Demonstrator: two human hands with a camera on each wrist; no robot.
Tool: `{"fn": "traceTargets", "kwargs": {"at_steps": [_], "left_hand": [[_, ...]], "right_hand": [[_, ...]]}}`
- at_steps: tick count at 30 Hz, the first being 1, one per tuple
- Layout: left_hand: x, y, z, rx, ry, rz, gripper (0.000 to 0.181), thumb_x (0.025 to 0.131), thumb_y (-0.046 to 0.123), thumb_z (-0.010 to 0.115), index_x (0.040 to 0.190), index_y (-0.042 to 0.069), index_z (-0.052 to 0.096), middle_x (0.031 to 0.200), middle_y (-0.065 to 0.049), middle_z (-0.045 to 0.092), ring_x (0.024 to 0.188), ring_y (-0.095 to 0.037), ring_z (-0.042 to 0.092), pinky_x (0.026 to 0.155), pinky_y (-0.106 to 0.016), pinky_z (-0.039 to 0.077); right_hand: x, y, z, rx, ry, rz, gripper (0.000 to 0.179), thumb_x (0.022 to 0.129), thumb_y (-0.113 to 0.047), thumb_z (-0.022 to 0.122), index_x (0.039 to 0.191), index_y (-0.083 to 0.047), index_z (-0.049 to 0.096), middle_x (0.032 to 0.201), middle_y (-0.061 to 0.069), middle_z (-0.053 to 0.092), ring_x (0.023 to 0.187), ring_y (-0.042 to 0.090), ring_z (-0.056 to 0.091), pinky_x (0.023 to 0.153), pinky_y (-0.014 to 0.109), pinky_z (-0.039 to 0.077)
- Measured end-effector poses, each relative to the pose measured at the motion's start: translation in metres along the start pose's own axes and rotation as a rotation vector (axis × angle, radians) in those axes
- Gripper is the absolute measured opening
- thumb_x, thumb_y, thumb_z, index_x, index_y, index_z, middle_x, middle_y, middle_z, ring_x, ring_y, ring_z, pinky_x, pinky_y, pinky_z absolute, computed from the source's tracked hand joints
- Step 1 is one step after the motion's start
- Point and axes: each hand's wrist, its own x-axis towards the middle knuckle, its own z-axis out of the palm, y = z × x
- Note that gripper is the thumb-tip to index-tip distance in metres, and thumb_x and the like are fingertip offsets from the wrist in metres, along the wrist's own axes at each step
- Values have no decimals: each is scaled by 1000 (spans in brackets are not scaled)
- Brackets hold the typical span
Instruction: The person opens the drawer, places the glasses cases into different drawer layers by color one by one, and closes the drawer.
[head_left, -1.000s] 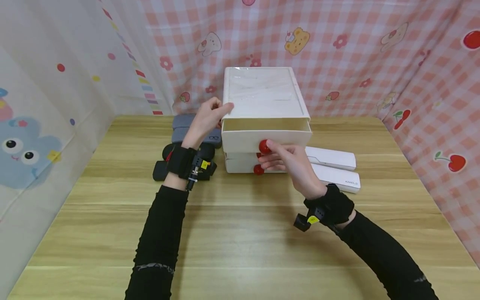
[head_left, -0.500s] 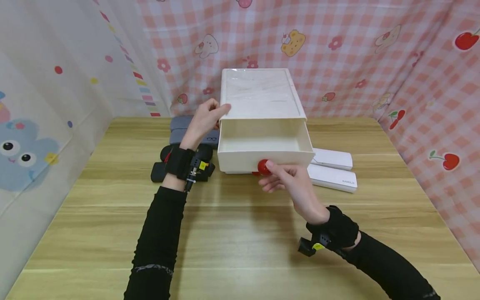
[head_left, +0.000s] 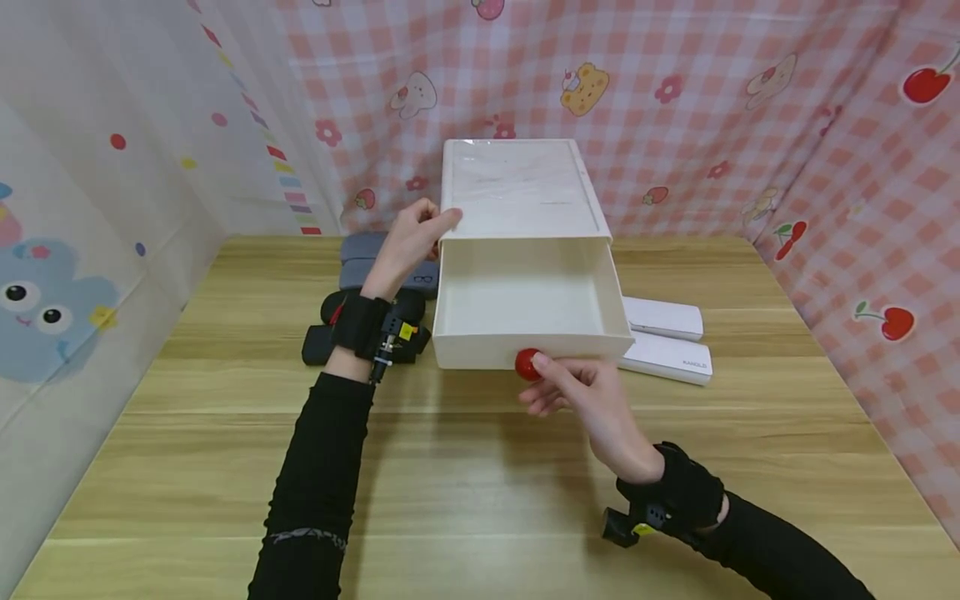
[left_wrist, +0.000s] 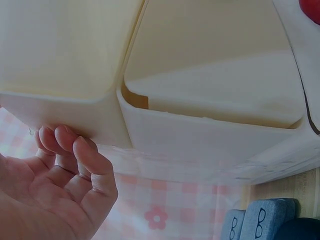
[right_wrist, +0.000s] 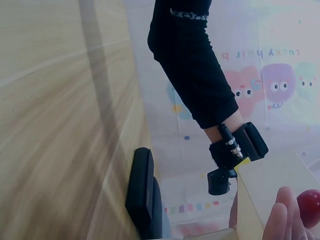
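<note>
A white drawer cabinet (head_left: 525, 190) stands at the back of the table, its top drawer (head_left: 480, 352) pulled far out; the visible inside of the drawer is bare. My left hand (head_left: 408, 242) holds the cabinet's upper front-left corner, thumb on top. In the left wrist view its bent fingers (left_wrist: 97, 165) touch the side. With thumb and fingers, my right hand (head_left: 596, 412) pinches the drawer's round red knob (head_left: 527, 364). The right wrist view shows that knob (right_wrist: 311, 207) beside the fingertips. The cabinet's lower part is hidden under the drawer in the head view.
Two white oblong cases (head_left: 667, 357) lie right of the cabinet. Left of it are grey-blue glasses cases (head_left: 356, 271) and black cases (head_left: 318, 343), partly behind my left wrist. A pink checked curtain (head_left: 510, 75) hangs close behind the wooden table (head_left: 480, 500).
My right hand has moved toward me with the knob, and the top drawer has slid from slightly open to far out. My left hand has stayed at the cabinet corner.
</note>
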Motion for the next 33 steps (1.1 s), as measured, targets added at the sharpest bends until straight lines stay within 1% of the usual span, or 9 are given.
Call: {"fn": "traceTargets", "kwargs": {"at_steps": [9,13,17,19,22,24,26,29,33], "left_hand": [[-1,-1,-1,1,-4,-2,34,92,41,57,78,14,42,75,-2,44,60,-12,46,61,-24,42],[-1,-2,0,-4,0,-3,34,92,40,57,78,13,42,74,-4,44,59,-12,46,61,-24,42],[0,-3,0,-3,-3,-3,34,92,41,57,78,13,42,76,-6,45,61,-13,46,61,-24,41],[0,-3,0,1,-5,-6,34,91,41,57,79,13,41,76,-5,45,61,-13,46,61,-24,41],[0,-4,0,-3,-2,-3,35,91,41,57,79,13,41,74,-5,44,60,-12,46,60,-24,41],[0,-4,-1,-7,1,1,35,91,41,57,79,13,41,74,-4,44,60,-12,46,60,-24,41],[-1,-4,-1,-7,1,8,35,92,41,56,79,13,41,75,-4,44,61,-13,47,60,-24,42],[0,-4,-1,-6,-5,12,34,92,41,56,79,13,41,78,-4,44,64,-17,48,61,-25,43],[1,-4,1,-15,-11,9,34,92,41,56,79,13,41,78,-6,44,64,-17,48,61,-25,42]], "right_hand": [[-3,4,-2,-12,-47,-23,38,98,-22,51,104,13,63,72,-7,72,65,12,68,65,30,57],[-2,9,-13,-104,-141,-31,36,99,-21,51,106,12,63,84,8,74,72,15,70,69,31,57],[-3,24,-30,-407,-220,-83,30,94,-21,59,108,4,65,98,17,71,86,18,68,77,31,56],[-2,36,-41,-619,-222,-185,27,89,-19,65,107,2,67,101,16,70,91,22,67,80,35,55],[6,56,-60,-896,-153,-379,32,81,-12,75,108,3,66,108,16,67,98,29,65,83,42,53],[14,66,-77,-1079,-61,-515,38,76,-10,78,109,3,65,105,18,67,95,33,64,79,45,53],[22,72,-95,-1207,23,-586,46,73,-11,80,113,2,62,104,20,66,94,37,62,75,48,52],[31,76,-121,-1338,97,-611,50,70,-16,82,112,1,62,102,23,66,92,41,60,72,52,49],[38,78,-149,-1388,73,-511,56,67,-20,84,113,4,61,109,23,64,97,44,59,78,57,47]]}}
